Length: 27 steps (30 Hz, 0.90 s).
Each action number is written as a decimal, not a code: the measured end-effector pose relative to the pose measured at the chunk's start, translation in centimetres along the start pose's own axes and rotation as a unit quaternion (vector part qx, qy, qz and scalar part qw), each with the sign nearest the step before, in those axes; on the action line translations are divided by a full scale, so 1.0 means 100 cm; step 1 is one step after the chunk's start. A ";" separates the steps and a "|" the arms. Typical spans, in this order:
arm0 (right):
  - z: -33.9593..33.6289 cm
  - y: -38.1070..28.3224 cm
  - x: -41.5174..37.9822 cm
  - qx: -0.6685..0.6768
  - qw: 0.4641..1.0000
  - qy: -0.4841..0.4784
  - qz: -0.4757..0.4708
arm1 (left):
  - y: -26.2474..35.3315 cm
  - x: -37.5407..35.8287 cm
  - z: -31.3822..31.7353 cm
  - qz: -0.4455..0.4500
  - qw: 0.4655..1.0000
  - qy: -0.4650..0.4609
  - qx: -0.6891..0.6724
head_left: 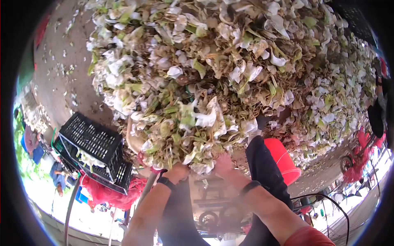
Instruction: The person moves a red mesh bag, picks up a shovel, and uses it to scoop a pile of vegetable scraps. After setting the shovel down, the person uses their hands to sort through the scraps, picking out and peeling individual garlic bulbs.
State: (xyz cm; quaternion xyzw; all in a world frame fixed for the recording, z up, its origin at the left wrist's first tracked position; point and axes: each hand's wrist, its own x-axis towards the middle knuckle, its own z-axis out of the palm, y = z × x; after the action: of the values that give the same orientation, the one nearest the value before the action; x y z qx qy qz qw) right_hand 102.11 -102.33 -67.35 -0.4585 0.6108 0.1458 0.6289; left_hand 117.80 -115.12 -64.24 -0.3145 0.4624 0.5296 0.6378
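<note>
A thick bunch of pale green, white and brown cabbage leaves (197, 127) lies right before my hands. At its near edge, my left hand (177, 173) is bent inward with its fingers curled, and what they grip is hidden. My right hand (223, 164) reaches up against the leaves a little further right, its fingers blurred and partly covered. A tan curved rim (133, 137), perhaps of a basket, shows left of the leaves. Dark bands circle both wrists.
A large heap of loose leaves (246, 53) spreads ahead and to the right. Black plastic crates (92, 137) are stacked at left above red netting (108, 190). A red bucket (281, 160) stands beside my right leg. Scraps dot the floor (61, 53). People are at far left.
</note>
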 end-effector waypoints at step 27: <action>-0.408 0.235 0.188 -0.136 0.852 0.490 0.124 | 0.219 0.001 -0.460 0.197 0.804 0.542 0.143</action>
State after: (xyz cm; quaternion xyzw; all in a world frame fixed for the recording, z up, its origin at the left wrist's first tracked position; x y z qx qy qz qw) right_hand 62.74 -127.56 -86.85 -0.4716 0.8657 0.0605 0.1564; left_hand 84.82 -150.83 -79.64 -0.3579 0.8554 0.3147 0.2028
